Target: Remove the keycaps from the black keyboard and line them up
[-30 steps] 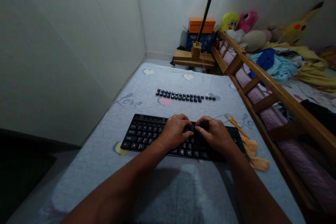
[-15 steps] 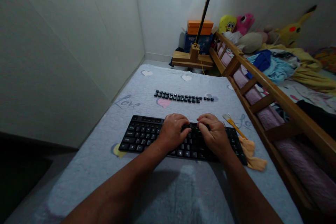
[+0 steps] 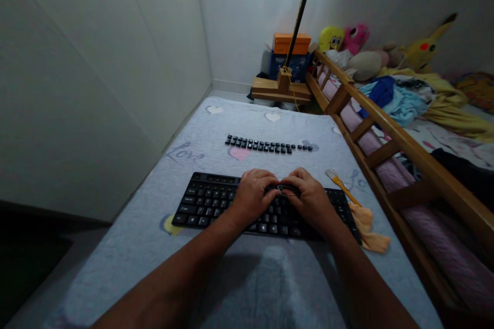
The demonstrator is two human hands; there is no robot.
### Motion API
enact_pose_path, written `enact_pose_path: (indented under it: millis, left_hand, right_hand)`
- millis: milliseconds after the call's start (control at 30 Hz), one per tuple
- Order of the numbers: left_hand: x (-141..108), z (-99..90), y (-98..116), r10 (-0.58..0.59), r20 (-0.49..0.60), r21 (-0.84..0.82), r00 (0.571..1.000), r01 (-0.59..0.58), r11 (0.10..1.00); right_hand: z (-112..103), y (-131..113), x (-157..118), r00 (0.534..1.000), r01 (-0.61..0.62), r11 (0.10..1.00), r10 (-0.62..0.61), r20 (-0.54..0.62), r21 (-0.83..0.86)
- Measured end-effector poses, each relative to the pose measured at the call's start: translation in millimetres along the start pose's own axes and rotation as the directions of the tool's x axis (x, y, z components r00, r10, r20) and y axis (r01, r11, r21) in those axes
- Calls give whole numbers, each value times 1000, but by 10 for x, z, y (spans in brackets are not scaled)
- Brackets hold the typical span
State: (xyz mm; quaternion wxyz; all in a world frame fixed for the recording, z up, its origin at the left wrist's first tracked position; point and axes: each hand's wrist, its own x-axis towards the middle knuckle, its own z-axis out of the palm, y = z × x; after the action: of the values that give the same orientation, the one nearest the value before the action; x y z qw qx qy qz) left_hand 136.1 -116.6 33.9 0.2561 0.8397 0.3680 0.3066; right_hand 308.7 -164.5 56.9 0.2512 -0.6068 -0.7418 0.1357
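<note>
A black keyboard (image 3: 208, 198) lies across the light patterned bed cover; its top rows look partly without keycaps. My left hand (image 3: 254, 195) rests over the middle of it, fingers curled at the upper rows. Close beside it, my right hand (image 3: 306, 198) is also curled, its thumb and fingertips almost meeting those of the left. Something small and dark shows between the fingertips, too small to make out. Beyond the keyboard, loose black keycaps (image 3: 260, 145) stand in two rows. To the right are a brush with a yellow handle (image 3: 343, 187) and an orange cloth (image 3: 366, 226).
A wooden bed rail (image 3: 380, 118) runs along the right side, with clothes and plush toys behind it. A wooden stand (image 3: 281, 88) with a black pole and an orange box (image 3: 291, 43) are at the back. A pale wall panel rises at left.
My right hand has moved left, bringing its fingertips up to those of my left hand. The left hand stays nearly in place. The view has shifted slightly.
</note>
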Motion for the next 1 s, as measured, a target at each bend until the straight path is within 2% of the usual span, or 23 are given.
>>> enact_pose_path:
  millis: [133,267,400,500,733,1000]
  left_hand:
    - [-1,-13,0,-10,-19,57,1000,11,998]
    - [-7,-14,-4,-21,27,165,999,16,986]
    - [-18,2,-8,-17,84,238,996,-4,971]
    - [-22,13,-13,-13,109,264,994,-17,964]
    - [-17,4,-8,-21,125,268,992,-13,963]
    - [-27,9,-10,-17,135,269,991,-20,963]
  right_hand:
    - [-105,149,105,999,-2,999,1,-32,-47]
    - [-247,522,380,993,-54,992,40,-112,-118]
    - [-281,890,693,973,-229,951,217,-79,-208]
    - [-221,1049,845,959,-283,931,274,-72,-229]
    - [-63,1192,976,950,-310,918,306,-58,-249]
    - [-20,1224,1012,949,-312,909,311,-48,-277]
